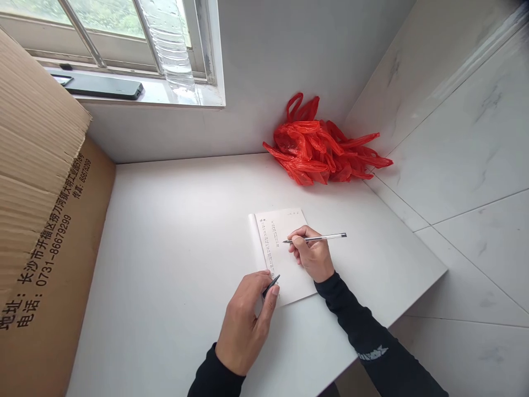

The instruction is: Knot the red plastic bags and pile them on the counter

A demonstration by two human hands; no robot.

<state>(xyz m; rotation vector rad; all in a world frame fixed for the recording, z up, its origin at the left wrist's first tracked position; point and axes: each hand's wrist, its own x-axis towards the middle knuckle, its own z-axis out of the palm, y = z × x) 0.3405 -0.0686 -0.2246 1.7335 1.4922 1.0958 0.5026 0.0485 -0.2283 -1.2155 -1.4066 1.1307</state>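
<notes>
A white notepad [295, 281] lies on the white table, its page partly filled with small handwritten lines in columns. My right hand [314, 256] is closed around a clear-barrelled ballpoint pen [326, 237], whose tip points left at the page, just right of the second written column. Whether the tip touches the paper I cannot tell. Over the notepad's lower left corner, my left hand [248, 314] pinches a black pen cap [271, 285] between thumb and fingers.
Crumpled red plastic bags [318, 149] lie against the wall at the back right. A large cardboard box [82, 220] stands on the left. On the windowsill are a dark phone-like object [103, 87] and a clear water bottle [169, 44]. The table [177, 231] ends at the right.
</notes>
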